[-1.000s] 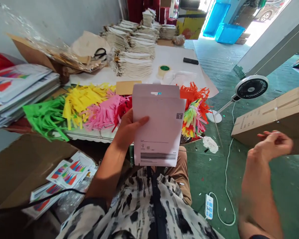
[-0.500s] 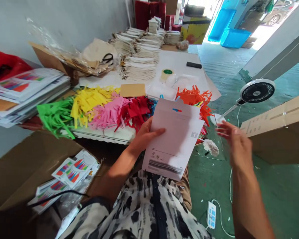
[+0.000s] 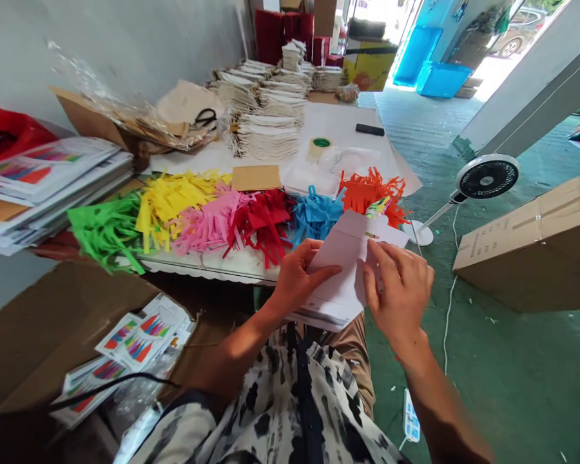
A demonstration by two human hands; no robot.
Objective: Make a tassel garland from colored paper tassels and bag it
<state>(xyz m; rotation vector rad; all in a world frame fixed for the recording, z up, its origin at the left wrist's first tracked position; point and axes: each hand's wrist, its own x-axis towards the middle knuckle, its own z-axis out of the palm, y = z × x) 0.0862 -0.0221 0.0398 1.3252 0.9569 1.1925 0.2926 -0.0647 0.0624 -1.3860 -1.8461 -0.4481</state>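
My left hand [image 3: 297, 277] grips the left edge of a white card envelope [image 3: 344, 258], thumb lying across its face, above my lap. On the envelope's right side rests my right hand [image 3: 400, 290], fingers curled and pressed on the card near its top flap. Just beyond the envelope, along the table's near edge, lie bundles of cut paper fringe in green [image 3: 107, 229], yellow [image 3: 171, 196], pink [image 3: 207, 219], red [image 3: 263, 219], blue [image 3: 316, 212] and orange [image 3: 370, 190].
Stacks of white paper bags [image 3: 265, 125], a tape roll [image 3: 319, 147], scissors [image 3: 203, 118] and a brown card [image 3: 256, 177] lie on the table. Printed sheets [image 3: 46, 171] sit left, a carton with packs [image 3: 135, 335] below. A floor fan [image 3: 483, 180], a cardboard box [image 3: 536, 245] and a power strip [image 3: 410, 415] stand right.
My right hand swung in from the right and landed on the envelope. The envelope dropped lower and tilted flatter, which uncovered the red and blue fringe behind it.
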